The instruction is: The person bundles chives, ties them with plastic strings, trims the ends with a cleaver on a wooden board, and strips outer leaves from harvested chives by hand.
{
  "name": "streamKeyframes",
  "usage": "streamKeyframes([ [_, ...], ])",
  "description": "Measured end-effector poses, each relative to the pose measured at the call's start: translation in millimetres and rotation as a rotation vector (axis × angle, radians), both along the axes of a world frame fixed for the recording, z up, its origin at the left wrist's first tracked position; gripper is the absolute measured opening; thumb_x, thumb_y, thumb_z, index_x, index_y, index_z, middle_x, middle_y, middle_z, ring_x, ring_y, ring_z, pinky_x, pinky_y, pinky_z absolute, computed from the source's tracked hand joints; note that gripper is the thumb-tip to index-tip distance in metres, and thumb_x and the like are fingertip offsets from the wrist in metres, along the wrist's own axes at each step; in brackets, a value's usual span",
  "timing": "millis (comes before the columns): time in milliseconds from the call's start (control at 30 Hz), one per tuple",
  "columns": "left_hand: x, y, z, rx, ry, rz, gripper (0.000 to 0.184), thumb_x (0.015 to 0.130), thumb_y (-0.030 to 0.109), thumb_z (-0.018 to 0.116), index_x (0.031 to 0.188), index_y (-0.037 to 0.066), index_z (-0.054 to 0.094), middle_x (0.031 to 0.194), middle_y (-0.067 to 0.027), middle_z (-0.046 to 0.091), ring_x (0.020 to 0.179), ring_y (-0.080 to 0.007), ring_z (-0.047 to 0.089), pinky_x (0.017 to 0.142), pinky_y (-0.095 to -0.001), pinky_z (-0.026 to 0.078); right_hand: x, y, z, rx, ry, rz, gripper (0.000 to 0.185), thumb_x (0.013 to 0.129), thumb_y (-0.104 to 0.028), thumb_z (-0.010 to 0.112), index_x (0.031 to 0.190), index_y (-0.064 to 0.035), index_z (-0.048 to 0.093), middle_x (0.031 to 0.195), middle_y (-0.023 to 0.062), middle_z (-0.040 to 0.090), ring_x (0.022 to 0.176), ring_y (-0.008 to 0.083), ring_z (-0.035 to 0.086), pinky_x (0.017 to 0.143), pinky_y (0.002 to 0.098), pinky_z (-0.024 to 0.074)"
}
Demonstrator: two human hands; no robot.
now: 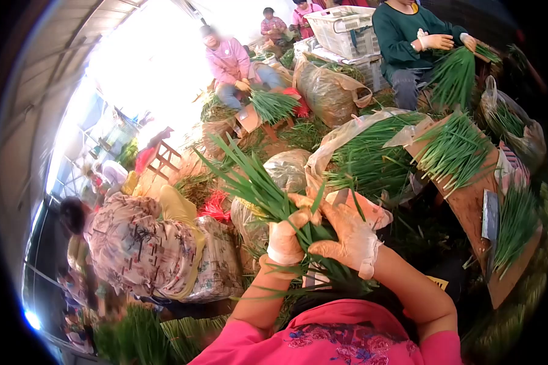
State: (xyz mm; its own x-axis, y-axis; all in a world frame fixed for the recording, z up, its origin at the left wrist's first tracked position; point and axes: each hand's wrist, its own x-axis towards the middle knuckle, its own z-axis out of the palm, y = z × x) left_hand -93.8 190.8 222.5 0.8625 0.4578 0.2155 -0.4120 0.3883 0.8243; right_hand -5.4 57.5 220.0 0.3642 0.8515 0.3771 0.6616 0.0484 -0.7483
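A bunch of long green leaves (259,185) slants from upper left down toward my lap. My left hand (290,234), in a pale glove, is wrapped round the bunch near its middle. Against the right side of the bunch lies my right hand (345,236), gloved too, with its fingers spread and its thumb pointing left over the leaves. Behind my hands an open plastic bag (337,141) holds more green leaves (377,152).
At the right a wooden board (476,210) bears cut greens (453,149) and a metal plate (489,215). A co-worker in patterned clothes (143,243) sits close at left. Other people work ahead, near stacked white crates (344,33), a full bag (326,94) and a wooden stool (162,160).
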Motion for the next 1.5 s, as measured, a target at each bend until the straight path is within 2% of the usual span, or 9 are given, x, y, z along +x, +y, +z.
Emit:
streamKeyframes([
  [300, 65, -38, 25, -0.172, 0.041, -0.274, 0.036, 0.08, 0.009, 0.066, 0.114, 0.001, 0.054, 0.092, -0.0019, 0.058, 0.084, -0.0125, 0.056, 0.075, -0.0281, 0.047, 10, -31, -3, 0.074, 0.277, -0.273, 0.11, 0.052, -0.03, 0.08, 0.143, -0.0046, 0.024, 0.12, 0.0214, 0.054, 0.111, 0.0353, 0.052, 0.096, 0.0395, 0.0404],
  [500, 107, -88, 81, 0.023, 0.199, -0.602, 0.042, 0.08, 0.012, 0.067, 0.118, 0.005, 0.053, 0.097, -0.0028, 0.06, 0.087, -0.0134, 0.057, 0.071, -0.027, 0.047, 58, -73, 2, 0.365, 0.518, -0.439, 0.057, 0.068, -0.018, 0.074, 0.119, -0.0044, 0.053, 0.103, 0.0099, 0.064, 0.093, 0.0169, 0.061, 0.083, 0.0294, 0.0483],
  [700, 181, -97, 110, 0.281, -0.413, -0.578, 0.067, 0.081, 0.015, 0.066, 0.138, 0.0, 0.034, 0.125, -0.0124, 0.052, 0.111, -0.0185, 0.051, 0.096, -0.0309, 0.041, 102, -157, 76, 0.459, 0.379, -0.446, 0.035, 0.081, -0.013, 0.07, 0.113, -0.0043, 0.059, 0.093, 0.004, 0.065, 0.079, 0.0147, 0.062, 0.066, 0.0323, 0.0541],
  [900, 261, -47, 33, 0.627, -0.11, -0.478, 0.066, 0.082, 0.013, 0.063, 0.139, 0.0, 0.034, 0.137, -0.0128, 0.045, 0.123, -0.022, 0.045, 0.104, -0.0323, 0.032, 150, -255, 111, 0.489, 0.251, -0.406, 0.041, 0.087, -0.025, 0.063, 0.119, -0.0021, 0.054, 0.106, 0.013, 0.064, 0.093, 0.0217, 0.063, 0.077, 0.0358, 0.055],
  [1033, 281, -83, -6, 1.537, -0.102, -0.38, 0.099, 0.068, 0.032, 0.081, 0.143, 0.0, 0.025, 0.14, -0.0173, 0.04, 0.123, -0.023, 0.043, 0.106, -0.0327, 0.03, 173, -290, 122, 0.506, 0.312, -0.583, 0.034, 0.082, -0.019, 0.065, 0.109, -0.0008, 0.061, 0.095, 0.0087, 0.066, 0.08, 0.0156, 0.064, 0.069, 0.0307, 0.0547],
  [1100, 287, -140, 6, 1.579, -0.296, -0.44, 0.114, 0.062, 0.024, 0.085, 0.143, -0.005, 0.011, 0.142, -0.0271, 0.03, 0.135, -0.0334, 0.028, 0.111, -0.0356, 0.022, 188, -300, 121, 0.507, 0.288, -0.612, 0.034, 0.079, -0.016, 0.067, 0.11, -0.0006, 0.062, 0.092, 0.0083, 0.067, 0.077, 0.0144, 0.065, 0.067, 0.03, 0.0555],
  [1233, 300, -237, 46, 1.195, -0.338, -0.608, 0.134, 0.056, 0.024, 0.089, 0.143, -0.003, -0.009, 0.142, -0.0224, 0.032, 0.131, -0.0279, 0.034, 0.108, -0.0331, 0.027, 223, -306, 131, 0.451, 0.23, -0.347, 0.051, 0.077, -0.018, 0.07, 0.122, -0.0018, 0.054, 0.104, 0.0102, 0.064, 0.086, 0.0149, 0.063, 0.076, 0.031, 0.0525],
  [1333, 314, -266, 52, 0.996, -0.33, -0.727, 0.119, 0.06, 0.02, 0.087, 0.143, -0.002, 0.006, 0.133, -0.014, 0.042, 0.118, -0.0182, 0.043, 0.101, -0.0311, 0.036, 231, -298, 131, 0.45, 0.229, -0.167, 0.052, 0.075, -0.007, 0.068, 0.125, -0.0022, 0.051, 0.109, 0.0081, 0.061, 0.09, 0.0125, 0.06, 0.077, 0.0275, 0.051],
  [1500, 344, -285, 0, 0.515, -0.1, -1.081, 0.091, 0.071, 0.028, 0.08, 0.137, 0.003, 0.023, 0.124, -0.0068, 0.049, 0.115, -0.0177, 0.047, 0.101, -0.0335, 0.037, 218, -297, 90, 0.272, 0.316, -0.62, 0.056, 0.074, -0.012, 0.072, 0.125, -0.0023, 0.052, 0.103, 0.0062, 0.061, 0.087, 0.013, 0.057, 0.079, 0.0261, 0.0482],
])
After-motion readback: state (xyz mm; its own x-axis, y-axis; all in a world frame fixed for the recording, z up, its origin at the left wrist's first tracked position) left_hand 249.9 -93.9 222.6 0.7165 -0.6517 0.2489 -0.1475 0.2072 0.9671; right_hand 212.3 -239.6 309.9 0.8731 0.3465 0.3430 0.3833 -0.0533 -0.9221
